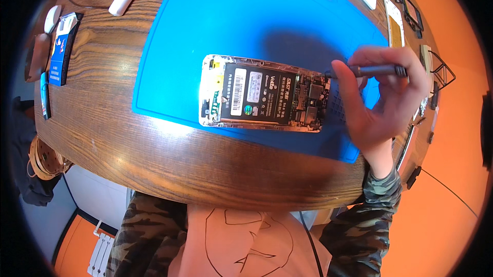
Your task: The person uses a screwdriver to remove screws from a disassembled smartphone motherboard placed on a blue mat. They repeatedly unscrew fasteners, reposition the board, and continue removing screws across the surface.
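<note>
Wood-grain surface [102,123] carries a blue mat [231,15], and on it lies an opened phone [264,93], back cover off, battery and circuit board bare. The right hand [382,97] pinches a dark screwdriver [367,70], tip at the phone's board end, so disassembly looks partway through. The left hand is out of sight.

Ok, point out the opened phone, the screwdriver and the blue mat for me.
opened phone [264,93]: head view, on its black battery.
screwdriver [377,70]: head view, on its grey shaft.
blue mat [231,15]: head view, on a bare part.
</note>
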Tool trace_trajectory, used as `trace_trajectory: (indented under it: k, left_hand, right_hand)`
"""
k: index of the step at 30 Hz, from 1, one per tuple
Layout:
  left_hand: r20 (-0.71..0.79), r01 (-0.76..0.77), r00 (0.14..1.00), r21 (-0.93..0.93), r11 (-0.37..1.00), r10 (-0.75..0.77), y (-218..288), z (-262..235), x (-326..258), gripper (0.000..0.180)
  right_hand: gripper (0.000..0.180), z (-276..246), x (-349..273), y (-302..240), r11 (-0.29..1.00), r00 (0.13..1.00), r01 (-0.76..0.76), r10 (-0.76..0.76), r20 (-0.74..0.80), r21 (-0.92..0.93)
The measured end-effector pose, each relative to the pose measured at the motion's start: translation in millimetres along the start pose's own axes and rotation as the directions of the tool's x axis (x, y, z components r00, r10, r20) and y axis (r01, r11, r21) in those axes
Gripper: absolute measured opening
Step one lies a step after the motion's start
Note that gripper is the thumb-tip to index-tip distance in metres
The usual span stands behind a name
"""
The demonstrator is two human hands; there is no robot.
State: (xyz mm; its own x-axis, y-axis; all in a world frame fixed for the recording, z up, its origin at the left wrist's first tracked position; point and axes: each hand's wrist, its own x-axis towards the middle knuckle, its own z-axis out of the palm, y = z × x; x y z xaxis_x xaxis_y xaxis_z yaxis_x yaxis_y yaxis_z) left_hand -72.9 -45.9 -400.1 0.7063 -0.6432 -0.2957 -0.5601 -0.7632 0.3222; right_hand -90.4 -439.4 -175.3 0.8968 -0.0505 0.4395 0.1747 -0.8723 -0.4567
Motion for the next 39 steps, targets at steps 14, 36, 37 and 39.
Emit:
trace_trajectory:
  k: [14,36,37,39]
  left_hand:
    - [-0.031,-0.021,0.999,0.008,1.0,0.021,7,4,6,0.045]
    - [0.852,-0.368,0.522,0.273,0.889,-0.045,96,-79,33,0.046]
    - [0.935,-0.407,0.336,0.035,0.913,0.115,107,-101,21,0.046]
    - [0.648,-0.349,0.192,-0.656,0.669,0.737,116,-155,3,0.046]
  right_hand:
    - [0.035,-2,6,1,0.997,0.997,-0.076,0.076,0.0,0.03]
    - [0.02,-6,15,-1,0.997,0.997,0.076,-0.075,-0.035,0.026]
    - [0.019,-5,14,1,0.994,0.995,0.097,-0.095,-0.035,0.047]
    - [0.019,-5,12,3,0.978,0.992,0.124,-0.121,-0.032,0.168]
